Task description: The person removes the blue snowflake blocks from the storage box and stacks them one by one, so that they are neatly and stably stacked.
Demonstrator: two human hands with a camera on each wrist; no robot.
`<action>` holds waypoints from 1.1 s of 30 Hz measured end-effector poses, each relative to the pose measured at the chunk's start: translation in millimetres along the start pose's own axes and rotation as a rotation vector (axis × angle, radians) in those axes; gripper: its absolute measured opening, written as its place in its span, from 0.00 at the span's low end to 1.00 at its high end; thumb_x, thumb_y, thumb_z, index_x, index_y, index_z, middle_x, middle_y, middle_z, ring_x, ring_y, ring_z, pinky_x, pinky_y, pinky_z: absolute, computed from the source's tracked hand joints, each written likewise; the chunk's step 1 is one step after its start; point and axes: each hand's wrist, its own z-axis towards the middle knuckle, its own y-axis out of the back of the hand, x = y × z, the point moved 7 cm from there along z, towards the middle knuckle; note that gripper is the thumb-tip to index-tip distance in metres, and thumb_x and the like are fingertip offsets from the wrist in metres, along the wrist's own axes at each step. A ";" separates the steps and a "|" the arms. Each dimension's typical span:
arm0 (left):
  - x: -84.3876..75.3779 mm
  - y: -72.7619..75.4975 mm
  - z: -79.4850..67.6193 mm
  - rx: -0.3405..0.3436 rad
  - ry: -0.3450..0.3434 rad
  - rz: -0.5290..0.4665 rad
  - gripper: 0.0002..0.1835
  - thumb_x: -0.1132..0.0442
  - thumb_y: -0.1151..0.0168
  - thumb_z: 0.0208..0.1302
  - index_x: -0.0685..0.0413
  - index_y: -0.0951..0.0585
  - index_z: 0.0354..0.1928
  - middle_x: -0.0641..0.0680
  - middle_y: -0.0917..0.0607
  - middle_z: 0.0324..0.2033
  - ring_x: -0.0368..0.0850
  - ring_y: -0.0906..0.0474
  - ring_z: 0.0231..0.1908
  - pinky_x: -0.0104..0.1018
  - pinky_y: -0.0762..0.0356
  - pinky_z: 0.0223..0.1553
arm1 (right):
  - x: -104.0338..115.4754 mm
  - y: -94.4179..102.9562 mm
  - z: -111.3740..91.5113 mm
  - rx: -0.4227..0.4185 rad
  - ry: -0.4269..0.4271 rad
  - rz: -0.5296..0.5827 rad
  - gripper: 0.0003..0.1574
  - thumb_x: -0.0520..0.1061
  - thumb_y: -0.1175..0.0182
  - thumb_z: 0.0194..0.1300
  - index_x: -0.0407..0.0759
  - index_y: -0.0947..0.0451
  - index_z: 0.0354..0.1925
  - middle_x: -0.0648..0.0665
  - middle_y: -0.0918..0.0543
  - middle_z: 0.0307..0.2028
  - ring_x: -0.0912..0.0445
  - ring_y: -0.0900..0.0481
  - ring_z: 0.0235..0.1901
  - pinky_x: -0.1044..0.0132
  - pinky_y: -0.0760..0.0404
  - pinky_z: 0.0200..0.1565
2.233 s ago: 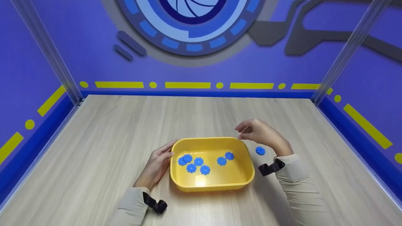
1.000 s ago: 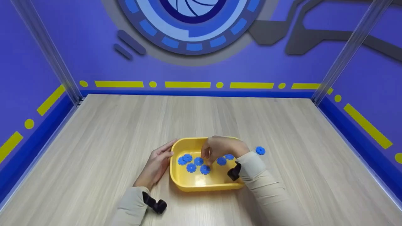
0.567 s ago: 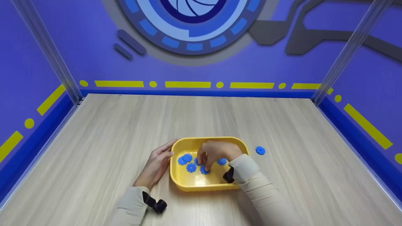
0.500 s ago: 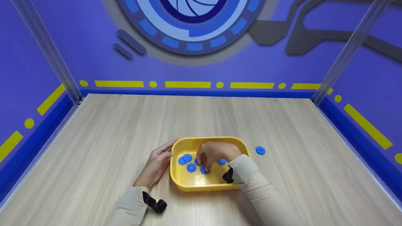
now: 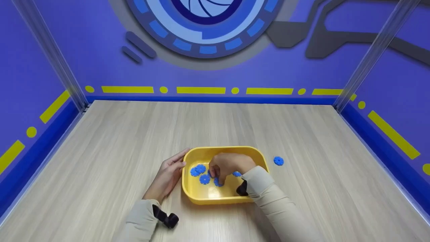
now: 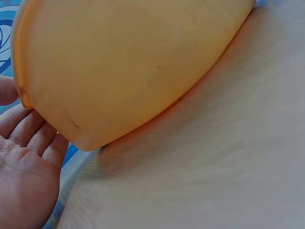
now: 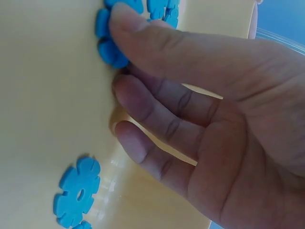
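Observation:
At the left end of a yellow plastic bin [image 5: 198, 197], my left hand [image 5: 169, 176] grips the wall, thumb at the rim and fingers along the outside. The bin's outer side [image 6: 138, 71] fills much of the left wrist view. My right hand [image 5: 231, 164] reaches down inside the bin, fingers bent. Its thumb [image 7: 128, 21] presses on a blue notched interlocking disc [image 7: 110, 53], pinched against the fingers, which are partly hidden behind it. More blue discs [image 5: 204, 179] lie on the bin floor to the left; another disc [image 7: 78, 191] lies beside the fingers in the right wrist view.
One blue disc [image 5: 278, 161] lies on the wooden table [image 5: 134, 134] to the right of the bin. Purple-blue panels [image 5: 208, 77] with yellow marks stand round the back and sides of the table. Each wrist wears a black strap camera [image 5: 166, 218].
My right hand has come from beyond the bin's far right corner down into it, onto the discs, then shifted slightly left. The left hand and bin stay put.

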 end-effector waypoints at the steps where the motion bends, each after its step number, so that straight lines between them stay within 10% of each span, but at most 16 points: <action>1: 0.2 0.0 0.1 0.000 0.000 -0.001 0.30 0.76 0.52 0.62 0.69 0.39 0.69 0.63 0.38 0.71 0.51 0.44 0.72 0.41 0.41 0.70 | -0.1 -0.1 -0.1 0.000 -0.002 0.002 0.14 0.38 0.24 0.45 0.46 0.18 0.32 0.53 0.16 0.27 0.65 0.27 0.27 0.73 0.27 0.30; 33: -0.1 -0.4 -1.0 0.004 0.006 0.025 0.31 0.73 0.51 0.63 0.67 0.39 0.70 0.62 0.39 0.71 0.51 0.45 0.72 0.38 0.39 0.69 | 1.8 39.3 -32.3 -0.143 -0.005 -0.017 0.04 0.39 0.32 0.57 0.47 0.17 0.32 0.54 0.20 0.28 0.60 0.26 0.27 0.68 0.20 0.34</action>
